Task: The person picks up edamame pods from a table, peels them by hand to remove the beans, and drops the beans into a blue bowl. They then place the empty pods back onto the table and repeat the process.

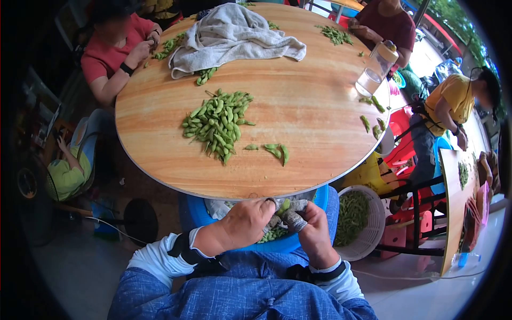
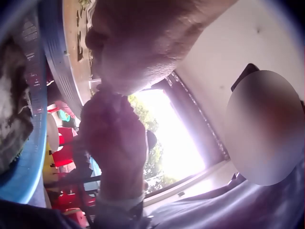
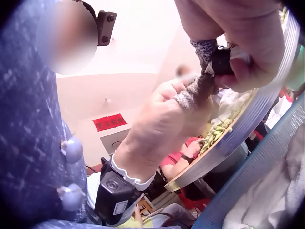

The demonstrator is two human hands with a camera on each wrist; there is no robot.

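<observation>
Both hands meet just off the near table edge, in front of the lap, with knitted grey covers on some of their fingers. Between their fingertips is a green soybean pod (image 1: 285, 205). My left hand (image 1: 240, 226) pinches it from one side, with the back of the hand upward. From the other side my right hand (image 1: 316, 234) pinches it, fingers curled. Below them stands a blue basket (image 1: 292, 245), holding green beans (image 1: 274, 233) and a greyish cloth. In both wrist views the hands' fingers come together and the pod is hidden.
On the round wooden table (image 1: 309, 122) lie a heap of soybean pods (image 1: 218, 122), a grey towel (image 1: 229, 40) and a clear bottle (image 1: 372, 72). A white basket of pods (image 1: 376, 224) stands at right. Other people sit around the table; a person in yellow (image 1: 453, 104) is at right.
</observation>
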